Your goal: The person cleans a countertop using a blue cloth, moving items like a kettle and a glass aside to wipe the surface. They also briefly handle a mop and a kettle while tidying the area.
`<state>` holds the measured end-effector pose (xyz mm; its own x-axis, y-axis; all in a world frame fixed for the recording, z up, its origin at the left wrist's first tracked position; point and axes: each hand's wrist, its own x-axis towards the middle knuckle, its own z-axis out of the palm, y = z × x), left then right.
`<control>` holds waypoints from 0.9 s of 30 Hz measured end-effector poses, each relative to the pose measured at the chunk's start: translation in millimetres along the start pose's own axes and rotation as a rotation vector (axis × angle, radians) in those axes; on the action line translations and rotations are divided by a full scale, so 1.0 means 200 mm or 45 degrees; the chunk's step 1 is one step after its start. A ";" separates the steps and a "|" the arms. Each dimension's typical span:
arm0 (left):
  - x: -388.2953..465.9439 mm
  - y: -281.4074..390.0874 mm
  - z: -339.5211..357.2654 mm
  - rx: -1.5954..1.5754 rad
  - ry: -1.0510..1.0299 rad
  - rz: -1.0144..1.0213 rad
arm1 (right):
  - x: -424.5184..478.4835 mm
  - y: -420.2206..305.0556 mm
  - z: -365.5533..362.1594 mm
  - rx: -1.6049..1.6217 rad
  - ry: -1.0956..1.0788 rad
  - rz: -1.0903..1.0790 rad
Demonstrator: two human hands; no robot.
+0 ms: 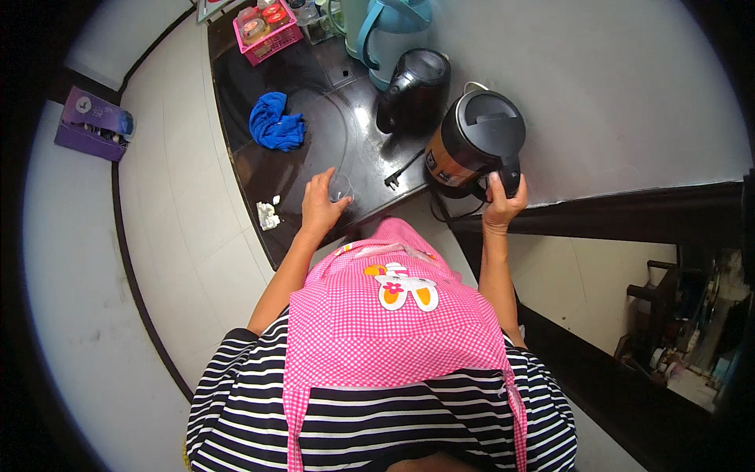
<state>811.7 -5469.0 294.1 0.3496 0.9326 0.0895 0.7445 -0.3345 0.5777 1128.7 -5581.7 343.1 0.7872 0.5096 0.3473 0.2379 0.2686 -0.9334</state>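
On the right, my right hand point(504, 205) grips the handle of an electric kettle point(463, 144) with a black lid and an orange-brown printed band. My left hand point(321, 200) curls around a small clear cup point(341, 187), thumb and fingers on opposite sides of it. The cup is at the near part of the dark glossy table point(330, 127); whether it rests on the surface I cannot tell. Between my hands, a black power plug point(391, 182) lies by the table edge, its cord running toward the kettle. What the kettle and cup contain is hidden or unclear.
Behind the kettle stands a second black kettle point(416, 88), with a blue thermos jug point(389, 41) beyond. A crumpled blue cloth point(276, 123) and white tissue point(268, 215) lie on the left. A pink basket point(268, 44) holds jars. The wall point(590, 106) borders the right side.
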 end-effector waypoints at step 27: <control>0.27 -0.34 -0.08 0.171 0.163 0.134 | -0.23 -0.24 0.04 -0.453 -0.150 0.003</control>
<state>770.6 -5393.8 271.9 0.3607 0.8984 0.2507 0.7801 -0.4379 0.4469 1077.0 -5611.4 371.9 0.7221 0.6058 0.3340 0.4353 -0.0227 -0.9000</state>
